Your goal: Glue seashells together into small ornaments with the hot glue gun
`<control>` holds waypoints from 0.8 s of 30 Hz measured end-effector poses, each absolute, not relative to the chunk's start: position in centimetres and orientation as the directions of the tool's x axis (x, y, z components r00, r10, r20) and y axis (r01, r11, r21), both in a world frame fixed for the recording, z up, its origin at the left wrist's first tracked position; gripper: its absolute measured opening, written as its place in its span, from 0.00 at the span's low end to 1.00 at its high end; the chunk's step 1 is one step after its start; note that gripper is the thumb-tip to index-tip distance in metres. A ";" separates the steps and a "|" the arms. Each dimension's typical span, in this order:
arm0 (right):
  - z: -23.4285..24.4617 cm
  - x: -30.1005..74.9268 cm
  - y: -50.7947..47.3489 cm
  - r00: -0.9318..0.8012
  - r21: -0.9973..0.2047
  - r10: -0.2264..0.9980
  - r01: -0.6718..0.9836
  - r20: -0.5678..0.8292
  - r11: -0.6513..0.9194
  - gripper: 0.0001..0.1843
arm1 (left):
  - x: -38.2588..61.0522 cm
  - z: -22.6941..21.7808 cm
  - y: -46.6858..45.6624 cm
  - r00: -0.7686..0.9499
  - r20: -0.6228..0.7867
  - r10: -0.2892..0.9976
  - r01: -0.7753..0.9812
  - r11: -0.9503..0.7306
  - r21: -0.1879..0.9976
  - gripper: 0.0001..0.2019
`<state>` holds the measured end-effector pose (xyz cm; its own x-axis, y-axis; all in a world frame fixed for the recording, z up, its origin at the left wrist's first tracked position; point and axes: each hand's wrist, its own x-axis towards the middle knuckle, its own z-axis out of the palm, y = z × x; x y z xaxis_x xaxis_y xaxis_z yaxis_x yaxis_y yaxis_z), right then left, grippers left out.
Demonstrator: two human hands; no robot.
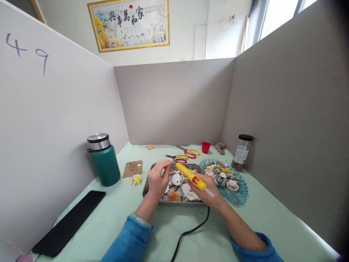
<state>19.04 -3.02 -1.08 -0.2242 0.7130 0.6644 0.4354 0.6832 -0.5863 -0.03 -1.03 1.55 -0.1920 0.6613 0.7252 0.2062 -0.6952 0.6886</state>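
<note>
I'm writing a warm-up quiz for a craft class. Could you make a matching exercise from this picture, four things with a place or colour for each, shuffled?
Things
1. Glue gun
2. Cup
3. Flask
4. Scalloped plate

Places and colours
A. Translucent blue, to the right of the metal tray
B. Dark green with a silvery top, beside the left partition
C. Held in the right hand
D. Red, near the far edge of the table

Right pairs: 1-C, 2-D, 3-B, 4-A
</note>
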 end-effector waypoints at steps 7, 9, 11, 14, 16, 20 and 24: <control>-1.2 19.1 -2.8 -0.174 -0.584 0.717 0.467 0.675 0.664 0.05 | -0.1 1.6 -1.1 -0.180 0.742 0.646 0.233 -0.704 0.670 0.05; -1.0 19.0 -3.0 -0.201 -0.580 0.718 0.467 0.666 0.668 0.04 | 0.0 1.5 -1.1 -0.186 0.724 0.664 0.239 -0.684 0.689 0.04; -0.7 18.9 -3.2 -0.225 -0.566 0.710 0.467 0.667 0.679 0.04 | 0.1 1.3 -0.9 -0.191 0.699 0.689 0.238 -0.658 0.714 0.04; -0.5 18.8 -3.4 -0.227 -0.537 0.685 0.472 0.692 0.699 0.07 | 0.2 1.0 -0.6 -0.190 0.651 0.735 0.193 -0.622 0.759 0.06; -0.6 18.8 -3.3 -0.204 -0.525 0.673 0.483 0.711 0.700 0.07 | 0.3 0.9 -0.4 -0.188 0.617 0.765 0.145 -0.599 0.787 0.07; -0.6 18.8 -3.3 -0.192 -0.508 0.660 0.498 0.726 0.703 0.07 | 0.3 1.2 -0.4 -0.192 0.558 0.807 0.066 -0.557 0.828 0.08; -0.6 18.7 -3.4 -0.208 -0.480 0.635 0.495 0.744 0.725 0.08 | 0.5 1.6 -0.6 -0.206 0.500 0.841 -0.008 -0.512 0.859 0.09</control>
<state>18.68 -3.39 -0.58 -0.2083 0.6349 0.7440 0.4948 0.7246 -0.4798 0.54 -0.58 1.65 -0.2056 0.8413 0.5000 -0.0080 -0.5123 0.8587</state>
